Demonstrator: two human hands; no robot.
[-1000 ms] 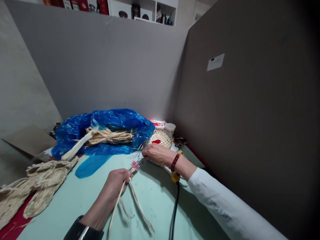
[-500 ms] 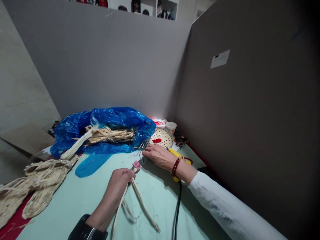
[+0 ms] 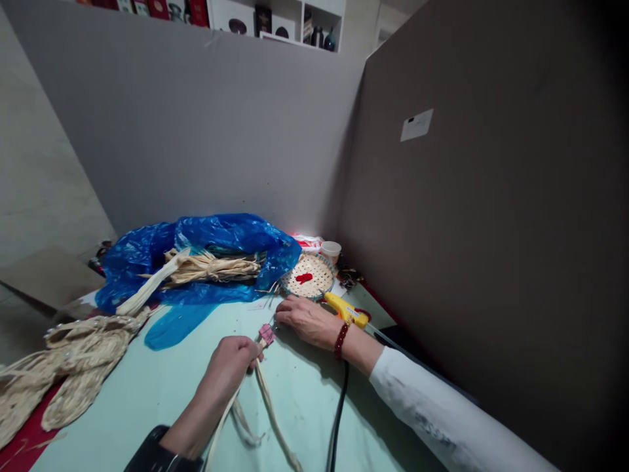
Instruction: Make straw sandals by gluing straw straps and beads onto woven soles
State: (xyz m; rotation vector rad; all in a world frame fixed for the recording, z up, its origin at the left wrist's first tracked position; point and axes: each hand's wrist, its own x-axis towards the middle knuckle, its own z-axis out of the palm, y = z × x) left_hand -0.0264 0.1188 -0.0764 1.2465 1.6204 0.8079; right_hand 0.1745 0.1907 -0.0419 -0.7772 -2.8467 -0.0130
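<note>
My left hand (image 3: 234, 359) is closed in a pinch on pale plant-fibre strips (image 3: 268, 401), whose tails hang down over the table. Just beyond its fingertips, a small pink woven piece (image 3: 266, 334) with a criss-cross pattern stands at the strips' upper end. My right hand (image 3: 307, 321), wearing a dark red bead bracelet (image 3: 340, 341), is beside the pink piece with its fingers drawn together. Whatever those fingertips hold, if anything, is hidden. Right behind this hand is a yellow glue gun (image 3: 348, 309), and past it a round woven tray (image 3: 289, 283) bearing a red piece (image 3: 304, 278).
A blue plastic bag (image 3: 230, 229) holds bundled dry fibre (image 3: 216, 267) at the back. Braided fibre work (image 3: 88, 360) lies at the left. A white cup (image 3: 331, 249) stands by the tray. A black cord (image 3: 339, 413) crosses the pale green tabletop (image 3: 162, 387). Grey partitions (image 3: 236, 124) enclose the back and right.
The view has shifted slightly. My right hand sits a little lower against the tray, and more of the tray shows. My left hand keeps its pinch on the strips.
</note>
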